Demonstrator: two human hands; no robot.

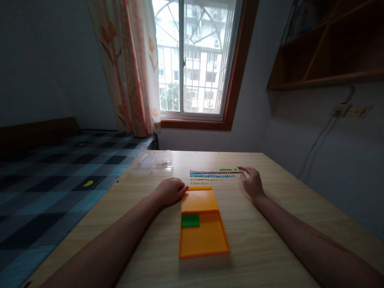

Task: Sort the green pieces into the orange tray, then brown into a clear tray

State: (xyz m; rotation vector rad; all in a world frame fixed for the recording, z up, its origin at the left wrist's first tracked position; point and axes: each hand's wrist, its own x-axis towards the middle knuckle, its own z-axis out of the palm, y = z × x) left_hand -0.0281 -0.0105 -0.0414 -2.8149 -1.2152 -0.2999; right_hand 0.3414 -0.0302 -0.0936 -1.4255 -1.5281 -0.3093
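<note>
your right hand point(252, 185) is stretched over the surface point(163, 244) to the right end of the rows of tiny pieces point(207, 175), thumb and index finger parted (any piece between them is too small to make out). the rows lie just beyond the open orange case point(207, 242), green pieces point(225, 169) farthest. your left hand point(170, 191) turns inward at the case's far-left corner, fingers curled; whether they grip the edge, you cannot tell. best handled singly: pinch with fingertips, hold the wrist steady, keep knuckles clear of neighbouring rows.
</note>
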